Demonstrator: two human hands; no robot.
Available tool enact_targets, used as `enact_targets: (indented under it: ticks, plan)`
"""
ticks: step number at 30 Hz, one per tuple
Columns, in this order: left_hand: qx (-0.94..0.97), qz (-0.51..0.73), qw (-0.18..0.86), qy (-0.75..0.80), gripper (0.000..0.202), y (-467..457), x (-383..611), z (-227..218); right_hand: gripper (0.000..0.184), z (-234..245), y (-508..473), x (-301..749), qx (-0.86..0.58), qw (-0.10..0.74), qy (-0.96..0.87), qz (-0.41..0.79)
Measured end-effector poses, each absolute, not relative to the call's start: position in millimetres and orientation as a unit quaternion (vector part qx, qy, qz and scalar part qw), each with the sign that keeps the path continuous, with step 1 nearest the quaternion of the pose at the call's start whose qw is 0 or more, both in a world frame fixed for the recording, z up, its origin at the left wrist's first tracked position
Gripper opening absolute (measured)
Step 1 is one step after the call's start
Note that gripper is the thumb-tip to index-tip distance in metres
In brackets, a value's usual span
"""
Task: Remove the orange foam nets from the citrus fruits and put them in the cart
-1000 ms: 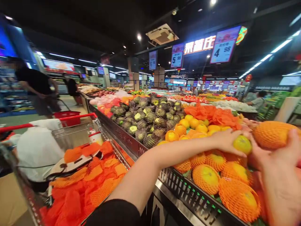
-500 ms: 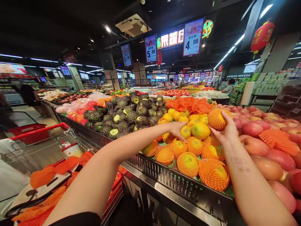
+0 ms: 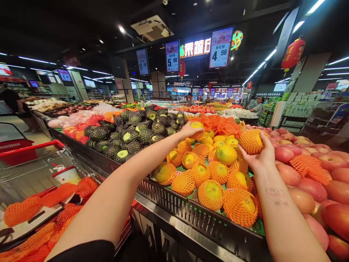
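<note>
My right hand [image 3: 265,153] is closed round an orange in an orange foam net [image 3: 251,142], held above the right side of the heap. At the back left of the oranges, my left hand [image 3: 190,130] grips another orange [image 3: 197,125] with a foam net round its lower part. Its fingertips are partly hidden behind the fruit. Between my hands lies a bare yellow-orange orange [image 3: 226,154]. Several netted oranges [image 3: 210,194] fill the front of the black slatted display tray [image 3: 188,213].
Black-netted green fruit [image 3: 136,134] is heaped on the left, and red apples [image 3: 302,189] on the right. Orange foam nets [image 3: 218,123] lie behind the oranges. A shopping cart with a red handle [image 3: 32,148] stands at left, with netted items inside. Price screens [image 3: 221,47] hang overhead.
My left hand has moved back and left from the middle of the oranges and now holds a partly netted one. My right hand still holds its netted orange. The view has shifted slightly.
</note>
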State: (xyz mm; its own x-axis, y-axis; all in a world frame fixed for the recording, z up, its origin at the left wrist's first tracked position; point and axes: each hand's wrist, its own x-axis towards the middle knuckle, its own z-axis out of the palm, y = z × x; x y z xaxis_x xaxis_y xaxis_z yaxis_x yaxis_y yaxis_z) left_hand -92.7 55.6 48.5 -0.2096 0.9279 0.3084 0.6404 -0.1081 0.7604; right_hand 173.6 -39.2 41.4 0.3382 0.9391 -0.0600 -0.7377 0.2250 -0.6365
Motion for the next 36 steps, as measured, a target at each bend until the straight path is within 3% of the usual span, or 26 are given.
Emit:
enact_targets:
  ticks: [5, 10, 13, 19, 25, 29, 33, 36]
  plan:
    - [0.652, 0.366, 0.066, 0.660, 0.090, 69, -95, 38, 0.020, 42, -39, 175, -0.279, 0.769, -0.174, 0.548]
    - [0.777, 0.158, -0.060, 0.606, 0.112, 82, -89, 18, 0.020, 41, -39, 175, -0.285, 0.764, -0.175, 0.552]
    - [0.822, 0.057, -0.052, 0.565, 0.113, 92, -86, 16, 0.020, 42, -39, 176, -0.285, 0.764, -0.177, 0.552]
    - [0.807, 0.020, 0.097, 0.583, 0.099, 110, -90, 29, 0.019, 44, -43, 175, -0.280, 0.763, -0.186, 0.552]
    - [0.823, 0.013, 0.026, 0.568, 0.079, 113, -85, 32, 0.020, 43, -44, 172, -0.274, 0.759, -0.195, 0.558]
    - [0.848, -0.019, 0.037, 0.528, 0.043, 105, -74, 35, 0.021, 42, -42, 171, -0.279, 0.763, -0.186, 0.553]
    - [0.868, -0.050, 0.039, 0.492, 0.037, 87, -65, 35, 0.021, 43, -42, 171, -0.281, 0.761, -0.190, 0.552]
    - [0.876, 0.044, 0.037, 0.479, 0.027, 74, -67, 47, 0.023, 42, -41, 172, -0.269, 0.766, -0.213, 0.544]
